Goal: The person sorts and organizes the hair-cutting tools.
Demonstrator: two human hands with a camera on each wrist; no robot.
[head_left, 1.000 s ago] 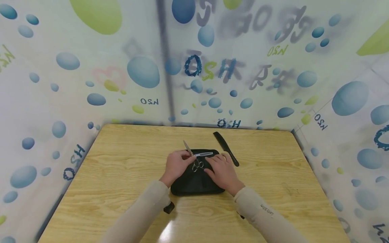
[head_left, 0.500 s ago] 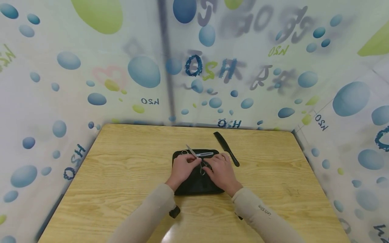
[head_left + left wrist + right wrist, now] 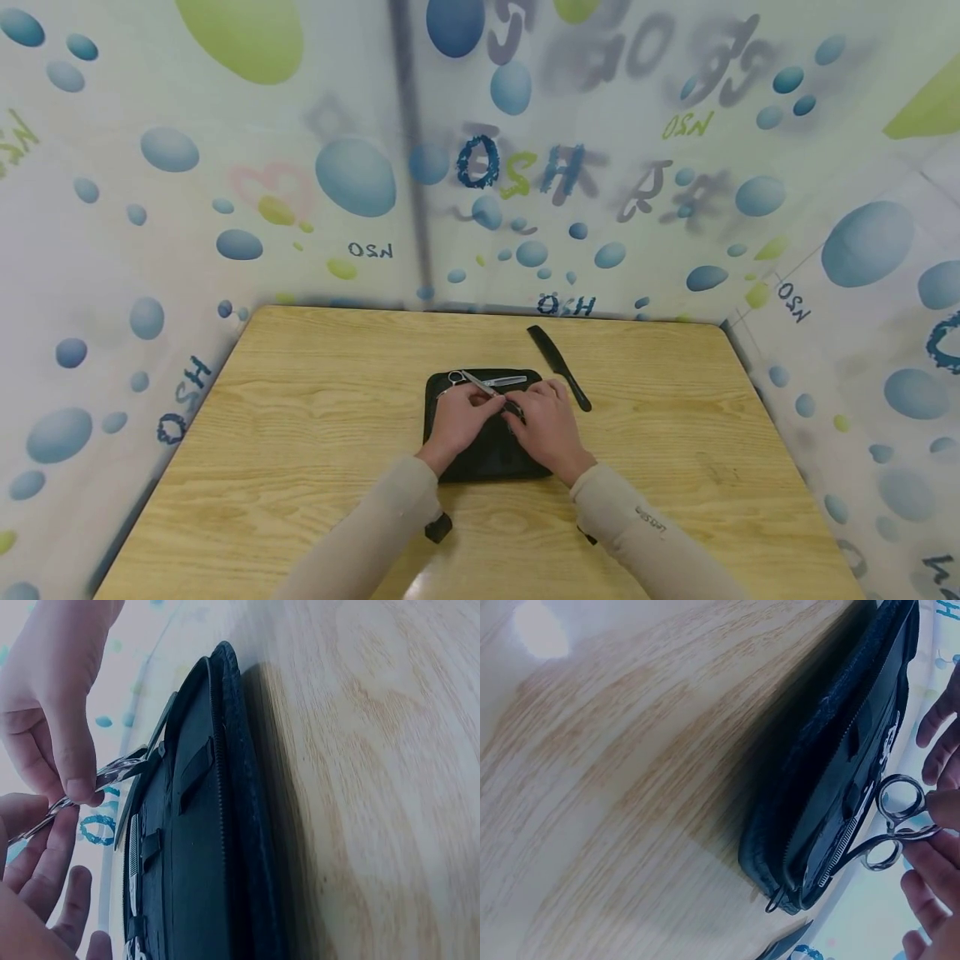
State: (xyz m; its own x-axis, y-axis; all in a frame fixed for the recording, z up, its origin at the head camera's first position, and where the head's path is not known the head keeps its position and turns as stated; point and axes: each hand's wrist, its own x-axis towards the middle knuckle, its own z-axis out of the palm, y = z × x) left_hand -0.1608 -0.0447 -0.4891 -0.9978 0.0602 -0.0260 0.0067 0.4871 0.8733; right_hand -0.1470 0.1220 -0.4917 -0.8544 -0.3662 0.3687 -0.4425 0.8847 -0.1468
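Both hands meet over an open black zip case (image 3: 491, 458) on the table. My left hand (image 3: 456, 423) pinches a pair of metal scissors (image 3: 480, 383) whose blade points up and left. At the handle end, my right hand (image 3: 547, 423) pinches them too. The finger rings of the scissors (image 3: 913, 834) show clearly in the right wrist view, while the blade tip is out of sight there. Thinning scissors (image 3: 512, 381) with a toothed blade lie in the case's upper part, held by a strap in the left wrist view.
A black comb (image 3: 557, 365) lies on the wooden table (image 3: 322, 392), just behind and right of the case. Another strap loop (image 3: 196, 774) lies on the case's inner face. A wall (image 3: 600, 167) with blue and green spots rises behind the table.
The left hand has shifted right, bringing the scissors toward the right hand. Their blade has turned from steep to more slanted. The right hand now grips the handle end; it barely moved.
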